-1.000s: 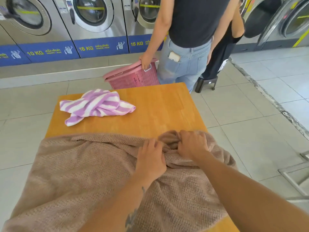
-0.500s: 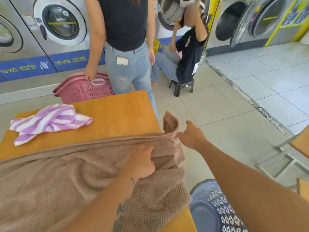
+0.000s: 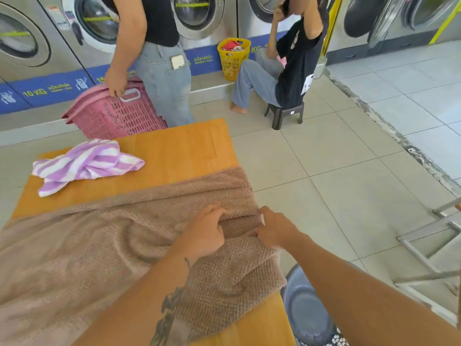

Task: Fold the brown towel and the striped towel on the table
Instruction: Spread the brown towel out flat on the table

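The brown towel (image 3: 94, 245) lies spread and rumpled over the near half of the wooden table (image 3: 174, 151), its right end hanging slightly past the table's right edge. My left hand (image 3: 207, 231) and my right hand (image 3: 274, 228) both grip a fold of it at that right edge, a short gap apart. The purple-and-white striped towel (image 3: 84, 163) lies crumpled on the far left of the table, untouched.
A standing person holds a pink laundry basket (image 3: 117, 113) just beyond the table's far edge. Another person sits on a small stool (image 3: 284, 113) beside a yellow basket (image 3: 233, 57). A grey basin (image 3: 306, 310) sits on the floor by my right arm. Metal frame (image 3: 429, 236) at right.
My right hand has drawn the towel's lifted corner back down to the table edge, and both hands now hold the fold close together. The far edge of the towel lies flatter.
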The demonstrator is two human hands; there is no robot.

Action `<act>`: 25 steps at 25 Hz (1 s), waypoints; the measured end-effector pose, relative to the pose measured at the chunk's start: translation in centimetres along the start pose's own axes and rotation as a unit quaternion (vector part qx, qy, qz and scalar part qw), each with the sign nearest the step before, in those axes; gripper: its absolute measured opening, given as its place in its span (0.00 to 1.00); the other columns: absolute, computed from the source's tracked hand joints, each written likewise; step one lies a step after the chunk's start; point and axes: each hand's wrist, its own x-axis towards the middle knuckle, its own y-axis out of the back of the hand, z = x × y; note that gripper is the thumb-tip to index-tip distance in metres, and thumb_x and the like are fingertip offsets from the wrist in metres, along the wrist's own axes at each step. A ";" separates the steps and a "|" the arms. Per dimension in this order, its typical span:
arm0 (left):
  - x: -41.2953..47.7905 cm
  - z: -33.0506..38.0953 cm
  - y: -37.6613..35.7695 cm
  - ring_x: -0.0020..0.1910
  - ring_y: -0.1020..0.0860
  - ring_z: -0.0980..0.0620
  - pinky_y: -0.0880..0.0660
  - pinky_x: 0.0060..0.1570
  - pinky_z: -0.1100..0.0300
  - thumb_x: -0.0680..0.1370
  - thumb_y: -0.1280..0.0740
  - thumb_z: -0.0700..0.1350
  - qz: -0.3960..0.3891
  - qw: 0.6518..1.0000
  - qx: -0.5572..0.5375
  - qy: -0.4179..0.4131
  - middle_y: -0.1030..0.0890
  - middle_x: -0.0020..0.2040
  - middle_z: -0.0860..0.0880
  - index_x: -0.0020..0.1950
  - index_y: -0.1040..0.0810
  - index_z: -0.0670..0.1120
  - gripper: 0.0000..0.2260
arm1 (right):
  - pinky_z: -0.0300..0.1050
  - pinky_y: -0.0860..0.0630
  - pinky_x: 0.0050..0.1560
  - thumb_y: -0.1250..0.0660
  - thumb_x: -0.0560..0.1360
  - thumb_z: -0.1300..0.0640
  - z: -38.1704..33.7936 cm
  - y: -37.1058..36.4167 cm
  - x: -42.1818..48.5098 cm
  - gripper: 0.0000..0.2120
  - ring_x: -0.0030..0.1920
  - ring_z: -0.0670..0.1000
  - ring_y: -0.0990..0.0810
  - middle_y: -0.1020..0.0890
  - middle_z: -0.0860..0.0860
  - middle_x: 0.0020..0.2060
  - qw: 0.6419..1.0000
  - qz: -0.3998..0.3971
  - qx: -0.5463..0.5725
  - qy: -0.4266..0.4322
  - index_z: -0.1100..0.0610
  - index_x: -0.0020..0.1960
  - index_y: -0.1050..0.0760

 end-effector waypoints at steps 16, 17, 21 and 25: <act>-21.8 -9.9 -8.6 0.47 0.28 0.47 0.38 0.43 0.54 0.71 0.36 0.40 0.115 0.982 0.127 -0.079 0.30 0.44 0.54 0.47 0.26 0.52 0.08 | 0.55 0.34 0.62 0.37 0.68 0.57 -3.3 -14.8 -16.4 0.25 0.63 0.58 0.31 0.29 0.52 0.62 0.942 0.114 -0.314 0.038 0.47 0.65 0.31; -21.9 -9.1 -7.6 0.44 0.28 0.48 0.38 0.40 0.55 0.72 0.36 0.38 0.121 0.984 0.107 -0.077 0.29 0.42 0.55 0.44 0.28 0.51 0.08 | 0.56 0.35 0.61 0.38 0.69 0.58 -3.5 -14.2 -16.6 0.19 0.61 0.57 0.28 0.25 0.51 0.58 0.949 0.129 -0.287 0.025 0.48 0.60 0.27; -21.0 -6.7 -2.2 0.38 0.26 0.50 0.27 0.38 0.51 0.79 0.40 0.36 0.211 0.975 -0.027 -0.066 0.26 0.40 0.53 0.43 0.29 0.50 0.10 | 0.51 0.31 0.50 0.42 0.75 0.60 -4.6 -7.2 -15.7 0.05 0.49 0.57 0.24 0.23 0.53 0.45 0.995 0.051 -0.077 0.031 0.56 0.48 0.28; -20.0 -5.8 0.3 0.46 0.31 0.52 0.31 0.45 0.54 0.79 0.39 0.38 0.297 0.952 0.058 -0.044 0.29 0.47 0.53 0.47 0.26 0.49 0.06 | 0.53 0.24 0.52 0.39 0.77 0.55 -5.2 -4.4 -15.7 0.08 0.49 0.58 0.24 0.24 0.52 0.45 0.972 0.210 -0.081 0.066 0.56 0.53 0.26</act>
